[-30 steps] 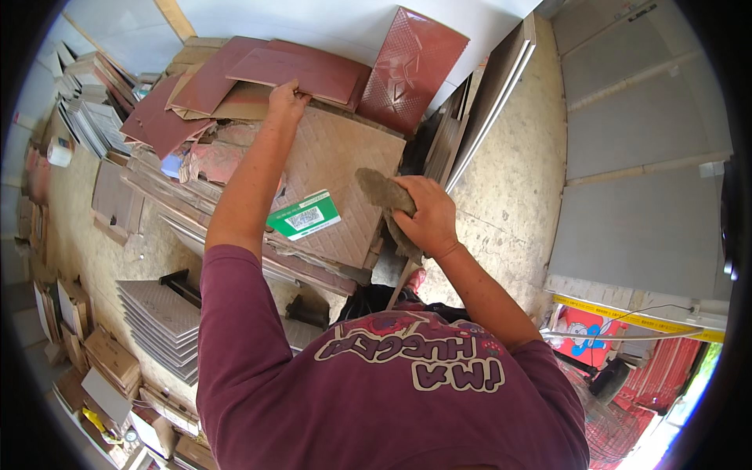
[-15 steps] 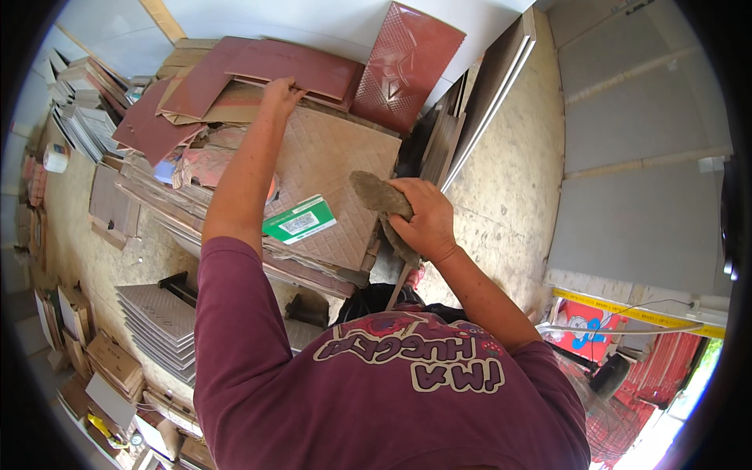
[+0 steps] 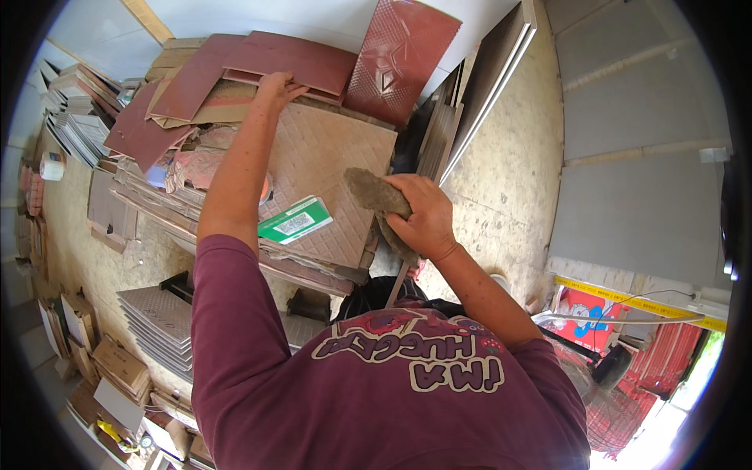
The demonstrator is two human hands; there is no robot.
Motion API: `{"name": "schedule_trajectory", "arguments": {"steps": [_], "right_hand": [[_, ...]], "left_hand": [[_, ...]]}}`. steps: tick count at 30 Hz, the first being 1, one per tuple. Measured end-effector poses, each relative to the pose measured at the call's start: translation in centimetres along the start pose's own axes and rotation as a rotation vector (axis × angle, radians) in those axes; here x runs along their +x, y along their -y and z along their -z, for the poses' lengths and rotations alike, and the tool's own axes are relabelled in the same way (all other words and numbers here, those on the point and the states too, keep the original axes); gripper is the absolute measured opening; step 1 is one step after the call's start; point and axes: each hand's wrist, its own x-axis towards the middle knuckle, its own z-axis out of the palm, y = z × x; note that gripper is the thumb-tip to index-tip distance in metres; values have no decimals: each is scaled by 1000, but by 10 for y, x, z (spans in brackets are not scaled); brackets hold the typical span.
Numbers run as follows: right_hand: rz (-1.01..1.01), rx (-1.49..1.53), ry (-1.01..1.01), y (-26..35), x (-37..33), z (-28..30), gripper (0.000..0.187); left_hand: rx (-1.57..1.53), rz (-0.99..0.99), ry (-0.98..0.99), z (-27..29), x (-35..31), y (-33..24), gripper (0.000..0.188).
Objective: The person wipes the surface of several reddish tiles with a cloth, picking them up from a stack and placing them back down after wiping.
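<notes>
Left hand (image 3: 276,89): you're fingering the smooth red-brown tile's (image 3: 305,61) near edge, pinch or touch, can't tell | Right hand (image 3: 424,216): you're clutching a grey-brown rag (image 3: 370,190) by the diamond-patterned board (image 3: 325,153) | Tile: board's far side | Green card (image 3: 296,221): on your board

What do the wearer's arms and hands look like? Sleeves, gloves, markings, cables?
Purple short-sleeved fabric T-shirt with an outlined cartoon-style lettered graphic; plain purple sleeves end around the elbows. Left forearm and right forearm uncovered. Ungloved left hand and right hand. No watch, bracelet or cable visible on either arm.
</notes>
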Motion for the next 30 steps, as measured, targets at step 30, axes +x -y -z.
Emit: {"name": "schedule_trajectory", "arguments": {"steps": [30], "right_hand": [[-11, 36, -17, 6, 3, 4, 45]], "left_hand": [[1, 34, -113, 92, -27, -44, 62]]}}
